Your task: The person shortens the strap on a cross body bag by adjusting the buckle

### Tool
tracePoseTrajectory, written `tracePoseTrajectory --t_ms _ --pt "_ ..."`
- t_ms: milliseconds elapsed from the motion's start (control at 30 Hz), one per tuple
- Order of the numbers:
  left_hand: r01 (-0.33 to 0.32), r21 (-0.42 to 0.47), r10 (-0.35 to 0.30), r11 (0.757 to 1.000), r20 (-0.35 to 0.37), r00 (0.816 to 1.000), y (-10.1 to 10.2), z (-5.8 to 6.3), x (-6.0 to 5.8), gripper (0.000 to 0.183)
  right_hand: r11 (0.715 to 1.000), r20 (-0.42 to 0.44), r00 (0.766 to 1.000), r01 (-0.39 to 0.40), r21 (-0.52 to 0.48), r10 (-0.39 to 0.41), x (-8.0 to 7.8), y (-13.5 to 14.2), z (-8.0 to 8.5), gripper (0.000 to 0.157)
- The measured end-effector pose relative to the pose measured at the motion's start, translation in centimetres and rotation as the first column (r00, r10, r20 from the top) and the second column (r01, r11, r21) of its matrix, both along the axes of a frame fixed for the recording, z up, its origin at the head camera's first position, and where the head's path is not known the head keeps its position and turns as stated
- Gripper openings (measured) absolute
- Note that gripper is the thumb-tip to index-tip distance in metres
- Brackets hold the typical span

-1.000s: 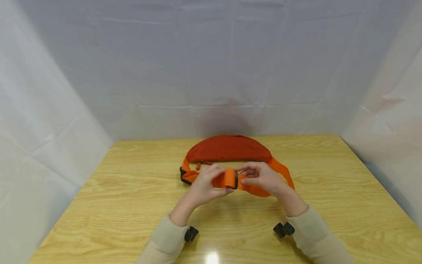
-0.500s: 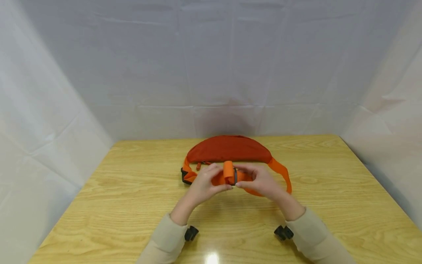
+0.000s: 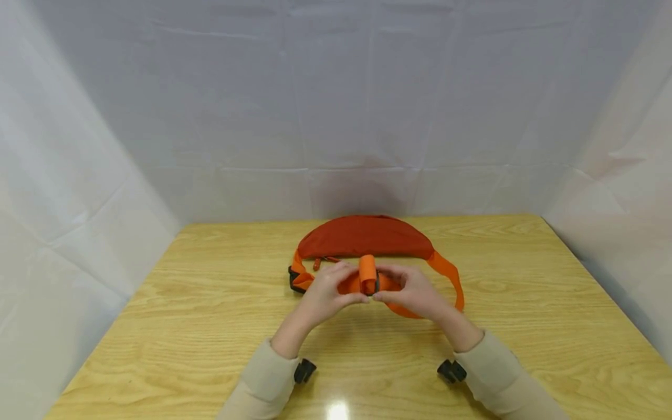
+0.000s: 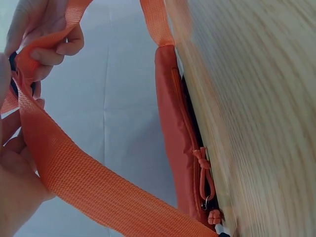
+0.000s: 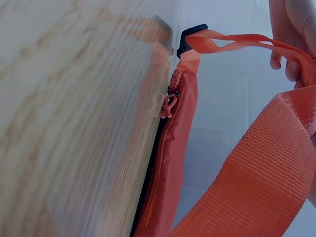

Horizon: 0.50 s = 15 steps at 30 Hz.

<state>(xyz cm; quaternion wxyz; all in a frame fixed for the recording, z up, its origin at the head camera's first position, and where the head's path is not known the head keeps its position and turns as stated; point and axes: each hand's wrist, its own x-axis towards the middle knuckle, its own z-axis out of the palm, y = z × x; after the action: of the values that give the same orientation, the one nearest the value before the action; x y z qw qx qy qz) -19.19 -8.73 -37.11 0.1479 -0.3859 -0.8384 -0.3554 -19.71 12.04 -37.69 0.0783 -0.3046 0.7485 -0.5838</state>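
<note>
— Fingers: gripping or loose?

— Gripping. Left hand [image 3: 328, 296] and right hand [image 3: 416, 293] both pinch the orange strap [image 4: 103, 185] beside its black slider [image 3: 377, 282].

— How far along?

— The strap looks threaded through already; its raised loop [image 3: 367, 268] seems slack, so I'd judge the adjusting unfinished.

— And beyond?

— The red waist bag [image 3: 367, 236], strap attached, rests near the table's [image 3: 236, 315] back edge.

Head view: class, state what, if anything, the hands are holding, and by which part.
The left hand and right hand hold the orange strap of the red waist bag, where the strap loops by its black slider.
</note>
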Motion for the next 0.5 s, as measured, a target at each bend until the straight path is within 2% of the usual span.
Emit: tracePoseTrajectory --t_ms 133,300,500 --pt "-0.003 -0.008 0.003 1.0 0.001 1.0 0.05 0.09 0.06 0.052 1.0 -0.017 1.0 0.001 0.001 -0.001 -0.03 0.09 -0.11 0.053" --pt "-0.002 -0.006 0.002 1.0 -0.002 1.0 0.11 0.09 0.05 0.047 1.0 -0.036 0.999 0.0 0.025 0.001 -0.09 0.08 -0.24 0.053" --pt "-0.014 -0.006 0.014 1.0 -0.014 1.0 0.09 0.09 0.11 0.045 0.996 -0.121 0.992 0.033 0.082 -0.023 -0.09 -0.16 -0.26 0.054"
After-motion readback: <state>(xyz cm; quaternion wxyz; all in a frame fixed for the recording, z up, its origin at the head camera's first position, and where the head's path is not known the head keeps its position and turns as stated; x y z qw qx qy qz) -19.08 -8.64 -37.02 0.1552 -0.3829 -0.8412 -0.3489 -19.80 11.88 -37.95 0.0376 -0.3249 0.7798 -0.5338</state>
